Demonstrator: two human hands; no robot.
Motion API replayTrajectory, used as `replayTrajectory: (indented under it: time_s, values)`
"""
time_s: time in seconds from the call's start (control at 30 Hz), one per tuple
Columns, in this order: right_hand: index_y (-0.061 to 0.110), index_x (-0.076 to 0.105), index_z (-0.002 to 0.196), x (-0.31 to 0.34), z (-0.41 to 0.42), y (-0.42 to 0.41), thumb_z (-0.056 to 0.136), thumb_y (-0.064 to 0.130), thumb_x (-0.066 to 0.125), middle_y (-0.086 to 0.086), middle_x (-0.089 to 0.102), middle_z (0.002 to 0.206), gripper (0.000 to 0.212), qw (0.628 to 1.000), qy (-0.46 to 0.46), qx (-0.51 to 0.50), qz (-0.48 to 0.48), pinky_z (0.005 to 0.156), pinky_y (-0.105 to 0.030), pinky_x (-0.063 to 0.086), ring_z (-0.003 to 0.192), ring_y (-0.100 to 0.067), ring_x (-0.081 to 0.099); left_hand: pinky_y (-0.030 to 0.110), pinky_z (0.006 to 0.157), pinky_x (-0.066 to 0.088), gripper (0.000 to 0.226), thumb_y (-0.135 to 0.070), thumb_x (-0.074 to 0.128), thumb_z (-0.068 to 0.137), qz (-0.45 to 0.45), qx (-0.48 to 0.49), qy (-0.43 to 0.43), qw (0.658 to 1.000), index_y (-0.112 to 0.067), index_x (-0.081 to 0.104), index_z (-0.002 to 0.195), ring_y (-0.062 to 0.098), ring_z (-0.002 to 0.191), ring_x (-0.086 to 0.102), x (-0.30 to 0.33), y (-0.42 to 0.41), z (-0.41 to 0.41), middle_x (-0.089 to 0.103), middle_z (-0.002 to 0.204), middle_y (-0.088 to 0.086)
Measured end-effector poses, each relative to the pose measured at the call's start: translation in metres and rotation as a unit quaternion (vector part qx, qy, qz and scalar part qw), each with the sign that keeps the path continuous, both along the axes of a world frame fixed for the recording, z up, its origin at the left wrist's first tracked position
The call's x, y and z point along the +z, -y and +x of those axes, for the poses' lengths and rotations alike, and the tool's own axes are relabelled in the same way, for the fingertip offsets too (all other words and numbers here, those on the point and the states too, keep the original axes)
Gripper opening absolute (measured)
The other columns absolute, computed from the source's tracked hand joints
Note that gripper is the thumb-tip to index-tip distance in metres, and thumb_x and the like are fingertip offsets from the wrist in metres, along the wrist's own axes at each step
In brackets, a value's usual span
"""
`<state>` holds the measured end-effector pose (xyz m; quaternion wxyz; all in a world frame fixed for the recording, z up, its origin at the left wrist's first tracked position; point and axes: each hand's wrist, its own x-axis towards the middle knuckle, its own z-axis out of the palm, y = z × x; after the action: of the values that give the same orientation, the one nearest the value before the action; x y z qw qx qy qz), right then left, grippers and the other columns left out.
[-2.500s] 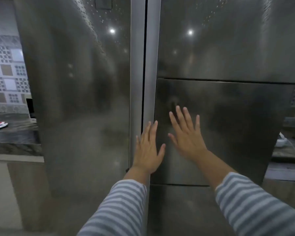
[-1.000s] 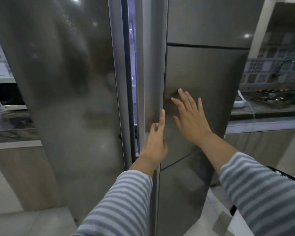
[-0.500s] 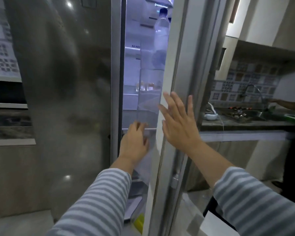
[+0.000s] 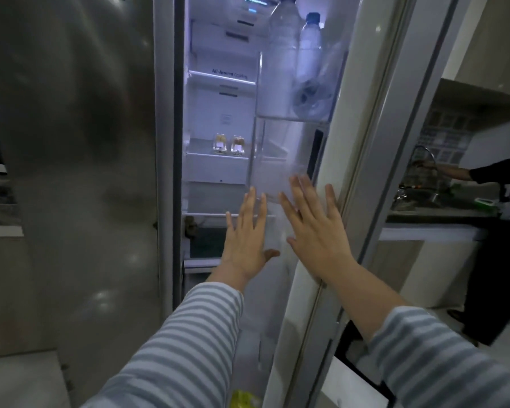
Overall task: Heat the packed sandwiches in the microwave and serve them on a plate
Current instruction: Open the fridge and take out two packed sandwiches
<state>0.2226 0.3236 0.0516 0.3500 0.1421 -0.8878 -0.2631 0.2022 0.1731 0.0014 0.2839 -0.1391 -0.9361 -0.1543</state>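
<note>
Lit fridge interior (image 4: 218, 113) gapes; left hand (image 4: 245, 240) and right hand (image 4: 312, 231) spread flat (empty) by door edge (image 4: 351, 172).

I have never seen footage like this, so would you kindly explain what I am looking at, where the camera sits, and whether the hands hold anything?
No machine here: a person wears a camera on the head, looking forward and down. Both striped-sleeved arms reach out, the left hand and right hand open, fingers spread, holding nothing. The right-hand fridge door stands open. On a lit shelf sit two small clear packs, seemingly the sandwiches. Bottles stand in the door rack. Another person stands at the sink, far right.
</note>
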Motion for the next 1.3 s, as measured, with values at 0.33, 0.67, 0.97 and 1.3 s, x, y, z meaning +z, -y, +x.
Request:
replayTrajectory:
  time_s: [0.33, 0.67, 0.97, 1.3]
  values:
    - [0.024, -0.022, 0.146, -0.005, 0.015, -0.104, 0.089, 0.046, 0.056, -0.019, -0.029, 0.153, 0.099, 0.999, 0.037, 0.022, -0.008, 0.109, -0.063, -0.012, 0.14, -0.038, -0.027, 0.047, 0.119, 0.012, 0.117, -0.048, 0.07, 0.077, 0.009, -0.022, -0.056, 0.998, -0.011, -0.016, 0.149, 0.028, 0.144, -0.023, -0.02, -0.095, 0.018, -0.029, 0.154, 0.013]
    - [0.022, -0.012, 0.15, -0.012, 0.019, -0.174, 0.088, 0.034, 0.061, -0.019, -0.025, 0.153, 0.096, 0.998, 0.053, 0.03, -0.031, 0.11, -0.068, 0.007, 0.141, -0.04, -0.022, 0.042, 0.119, -0.004, 0.126, -0.056, 0.073, 0.068, -0.017, 0.024, -0.097, 0.995, -0.01, -0.012, 0.15, 0.03, 0.146, -0.011, -0.029, -0.164, 0.019, -0.014, 0.158, 0.015]
    - [0.022, -0.019, 0.148, -0.013, 0.021, -0.201, 0.09, 0.031, 0.06, -0.017, -0.035, 0.149, 0.099, 0.997, 0.064, 0.016, -0.043, 0.111, -0.067, 0.008, 0.14, -0.04, -0.025, 0.047, 0.12, 0.007, 0.124, -0.054, 0.071, 0.073, -0.038, 0.043, -0.097, 0.994, -0.011, -0.018, 0.148, 0.028, 0.144, -0.021, -0.032, -0.197, 0.025, -0.021, 0.155, 0.014]
    - [0.011, 0.038, 0.143, -0.023, 0.034, -0.145, 0.081, 0.011, 0.06, -0.017, 0.021, 0.156, 0.067, 0.987, -0.005, 0.14, -0.084, 0.113, -0.063, 0.009, 0.145, -0.035, 0.013, 0.048, 0.119, -0.003, 0.083, -0.035, 0.048, 0.095, -0.109, 0.054, -0.045, 0.992, -0.013, -0.01, 0.151, 0.021, 0.147, -0.012, -0.03, -0.12, 0.039, -0.017, 0.159, 0.003]
